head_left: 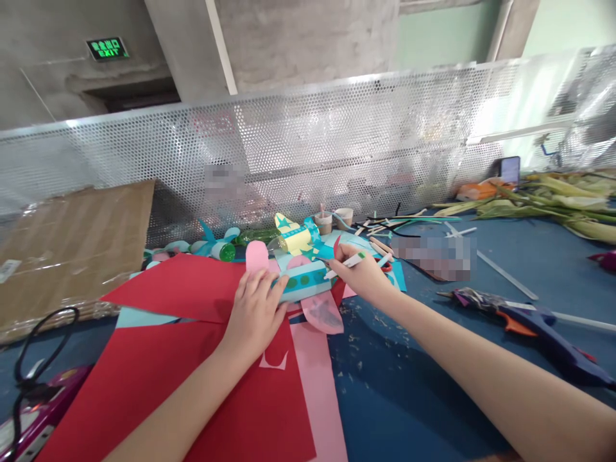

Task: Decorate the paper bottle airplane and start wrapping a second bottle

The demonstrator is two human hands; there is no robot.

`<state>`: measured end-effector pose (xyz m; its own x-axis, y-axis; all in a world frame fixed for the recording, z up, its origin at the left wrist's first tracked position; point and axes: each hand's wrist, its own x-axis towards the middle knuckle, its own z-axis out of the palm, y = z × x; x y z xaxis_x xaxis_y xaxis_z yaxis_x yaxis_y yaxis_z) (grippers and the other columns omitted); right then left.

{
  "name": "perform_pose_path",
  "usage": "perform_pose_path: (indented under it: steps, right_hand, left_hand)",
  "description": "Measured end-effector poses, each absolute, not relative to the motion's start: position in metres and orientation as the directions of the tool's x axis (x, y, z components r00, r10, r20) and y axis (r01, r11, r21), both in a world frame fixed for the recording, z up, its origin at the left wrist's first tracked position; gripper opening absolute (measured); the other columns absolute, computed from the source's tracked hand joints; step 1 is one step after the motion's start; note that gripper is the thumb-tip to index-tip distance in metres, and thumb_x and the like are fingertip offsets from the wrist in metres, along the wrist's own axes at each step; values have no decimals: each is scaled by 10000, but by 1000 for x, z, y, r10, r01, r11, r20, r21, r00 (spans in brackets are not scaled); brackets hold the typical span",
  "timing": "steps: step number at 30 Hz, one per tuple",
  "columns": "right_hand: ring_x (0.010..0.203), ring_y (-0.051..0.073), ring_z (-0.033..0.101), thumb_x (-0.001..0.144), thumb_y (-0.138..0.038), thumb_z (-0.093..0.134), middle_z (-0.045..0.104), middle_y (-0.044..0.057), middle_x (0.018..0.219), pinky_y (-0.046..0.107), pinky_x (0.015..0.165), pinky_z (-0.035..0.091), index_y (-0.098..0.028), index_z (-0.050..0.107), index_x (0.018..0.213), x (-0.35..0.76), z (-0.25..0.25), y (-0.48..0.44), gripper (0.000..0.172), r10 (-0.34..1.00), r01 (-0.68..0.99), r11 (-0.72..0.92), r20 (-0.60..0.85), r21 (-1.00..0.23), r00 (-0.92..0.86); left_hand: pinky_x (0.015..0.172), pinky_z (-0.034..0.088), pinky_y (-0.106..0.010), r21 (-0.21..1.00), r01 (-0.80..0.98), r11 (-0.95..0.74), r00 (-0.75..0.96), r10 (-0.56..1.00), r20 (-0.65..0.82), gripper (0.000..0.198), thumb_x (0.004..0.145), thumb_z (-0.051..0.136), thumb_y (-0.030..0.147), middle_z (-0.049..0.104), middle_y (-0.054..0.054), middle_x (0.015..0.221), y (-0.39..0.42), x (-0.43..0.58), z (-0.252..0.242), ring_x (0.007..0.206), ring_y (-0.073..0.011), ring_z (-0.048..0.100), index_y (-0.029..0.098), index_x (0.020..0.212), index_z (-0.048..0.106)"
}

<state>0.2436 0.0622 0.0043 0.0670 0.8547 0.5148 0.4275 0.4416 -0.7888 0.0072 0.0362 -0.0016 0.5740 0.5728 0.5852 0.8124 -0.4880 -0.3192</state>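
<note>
A light blue paper tube model (304,280) with a darker blue band, green dots and pink paper wing-like pieces lies in front of me. My left hand (254,308) is over its left end, thumb and index finger on either side. My right hand (360,273) pinches a white marker (353,260) with a green end. The marker slants down to the tube's right end; I cannot tell whether the tip touches it. Under my left forearm are red paper sheets (178,366), a pink sheet (312,372) and a pink cut scrap (274,360).
Behind stand a yellow paper model (294,240), a blue one (219,247) and paper cups (343,217). A glue gun (529,324) lies right, near corn husks (553,202) and a phone (510,169). Cardboard (72,250) and a power strip (52,404) are left.
</note>
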Motion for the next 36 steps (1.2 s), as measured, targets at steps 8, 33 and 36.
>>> perform_pose_path:
  steps: [8, 33, 36]
  right_hand:
    - [541, 135, 407, 753, -366, 550, 432, -57, 526, 272, 544, 290, -243, 379, 593, 243, 3, 63, 264, 850, 422, 452, 523, -786, 63]
    - [536, 128, 391, 761, -361, 548, 404, -66, 530, 274, 540, 298, -243, 369, 609, 242, 2, 63, 263, 851, 393, 472, 525, -789, 33]
    - [535, 131, 401, 763, -367, 539, 422, -63, 532, 274, 543, 314, -244, 375, 616, 242, 2, 63, 252, 849, 375, 474, 527, -797, 47]
  left_hand:
    - [1084, 340, -550, -310, 814, -492, 571, 575, 587, 355, 891, 512, 227, 654, -121, 1205, 36, 7, -2, 1182, -320, 534, 165, 1228, 605]
    - [1084, 340, -547, -311, 815, -488, 571, 587, 574, 353, 890, 522, 223, 657, -120, 1207, 35, 8, 0, 1188, -329, 534, 163, 1229, 603]
    - [1084, 341, -546, -315, 813, -490, 574, 582, 575, 350, 893, 517, 228, 656, -122, 1208, 35, 8, -1, 1184, -329, 536, 163, 1226, 605]
